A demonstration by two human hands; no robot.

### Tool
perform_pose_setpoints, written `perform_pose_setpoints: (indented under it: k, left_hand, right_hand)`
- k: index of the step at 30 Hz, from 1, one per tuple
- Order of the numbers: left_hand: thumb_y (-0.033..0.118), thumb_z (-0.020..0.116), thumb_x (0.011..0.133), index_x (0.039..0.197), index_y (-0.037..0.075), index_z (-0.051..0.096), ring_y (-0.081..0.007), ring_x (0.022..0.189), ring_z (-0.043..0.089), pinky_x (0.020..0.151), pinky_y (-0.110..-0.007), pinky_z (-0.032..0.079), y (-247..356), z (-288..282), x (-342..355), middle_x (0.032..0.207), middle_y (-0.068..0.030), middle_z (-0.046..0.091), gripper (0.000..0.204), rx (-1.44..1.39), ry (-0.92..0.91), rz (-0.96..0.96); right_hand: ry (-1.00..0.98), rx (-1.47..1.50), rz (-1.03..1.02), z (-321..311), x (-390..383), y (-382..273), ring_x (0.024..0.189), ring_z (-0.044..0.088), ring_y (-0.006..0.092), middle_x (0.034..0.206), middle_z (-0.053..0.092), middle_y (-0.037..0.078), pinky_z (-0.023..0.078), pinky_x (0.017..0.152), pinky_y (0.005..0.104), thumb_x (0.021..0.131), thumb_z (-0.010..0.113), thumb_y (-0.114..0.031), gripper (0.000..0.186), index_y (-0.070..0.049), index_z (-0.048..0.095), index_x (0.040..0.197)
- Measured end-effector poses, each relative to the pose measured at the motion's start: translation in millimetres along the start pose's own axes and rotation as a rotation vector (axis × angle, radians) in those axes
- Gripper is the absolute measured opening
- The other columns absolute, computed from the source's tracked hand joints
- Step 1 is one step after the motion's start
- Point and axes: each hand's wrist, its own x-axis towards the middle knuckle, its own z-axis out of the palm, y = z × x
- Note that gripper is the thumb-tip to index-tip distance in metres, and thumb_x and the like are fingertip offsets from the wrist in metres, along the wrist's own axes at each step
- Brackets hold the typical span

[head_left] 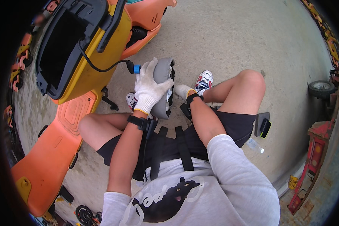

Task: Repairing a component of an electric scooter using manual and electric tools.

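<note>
My left hand [150,84], in a white knit glove, grips a grey curved casing [162,71] between thumb and spread fingers. The casing stands on edge between my legs, its open side with dark and metallic parts turned to the right. My right hand [183,91], gloved too, is closed just right of that open side; whatever its fingers hold is hidden. By the left fingers is a blue-ringed connector [137,69] on a black cable [98,69], which runs out of the open compartment [64,49] of a yellow and orange scooter [113,52].
An orange footboard [54,147] stretches along my left side. To my right on the concrete floor [233,41] are a dark flat block with a small device [265,128] and a clear plastic bottle [255,145]. A rusty red frame [316,154] and a wheel [322,89] stand farther right.
</note>
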Motion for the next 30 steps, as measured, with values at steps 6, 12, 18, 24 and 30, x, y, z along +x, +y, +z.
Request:
perform_pose_setpoints:
  k: [6,12,18,24,30]
  left_hand:
    - [0.039,0.078,0.069,0.147,0.012,0.041,-0.0343,0.135,0.04,0.112,-0.04,0.036,5,5,-1,0.146,-0.0168,0.041,0.091,0.028,-0.011,0.008]
    - [0.038,0.079,0.069,0.147,0.013,0.042,-0.0332,0.135,0.041,0.112,-0.04,0.036,8,6,6,0.146,-0.0155,0.042,0.09,0.018,-0.014,0.029]
    - [0.039,0.079,0.068,0.146,0.013,0.043,-0.0327,0.134,0.041,0.111,-0.04,0.036,0,4,7,0.145,-0.0149,0.043,0.09,0.033,0.009,0.011]
    - [0.039,0.079,0.068,0.147,0.014,0.043,-0.0334,0.134,0.042,0.111,-0.041,0.037,6,8,3,0.146,-0.0143,0.043,0.09,0.021,0.023,0.037]
    - [0.038,0.08,0.067,0.147,0.016,0.042,-0.0332,0.134,0.042,0.112,-0.041,0.037,-12,-1,2,0.146,-0.0142,0.043,0.091,0.07,0.017,-0.018]
  right_hand:
    - [-0.086,0.37,0.074,0,14,6,0.044,0.044,0.0217,0.055,0.049,0.009,0.031,0.042,0.0387,0.086,0.047,-0.026,0.029,-0.006,0.058,0.069]
    - [-0.221,0.684,0.121,-6,27,18,0.04,0.04,0.0177,0.053,0.048,0.008,0.028,0.038,0.0363,0.087,0.047,-0.023,0.027,-0.007,0.056,0.067]
    - [-0.098,0.422,0.181,-21,-21,-27,0.041,0.039,0.0153,0.059,0.053,0.007,0.028,0.038,0.0324,0.09,0.05,-0.029,0.03,-0.007,0.06,0.072]
    - [-0.181,0.444,0.044,-14,1,-15,0.045,0.043,0.0133,0.062,0.055,0.004,0.031,0.04,0.0314,0.09,0.055,-0.036,0.03,-0.01,0.061,0.076]
    - [-0.366,0.189,0.082,39,20,11,0.072,0.067,0.0276,0.083,0.071,0.015,0.052,0.064,0.0394,0.081,0.055,-0.02,0.027,-0.004,0.073,0.093]
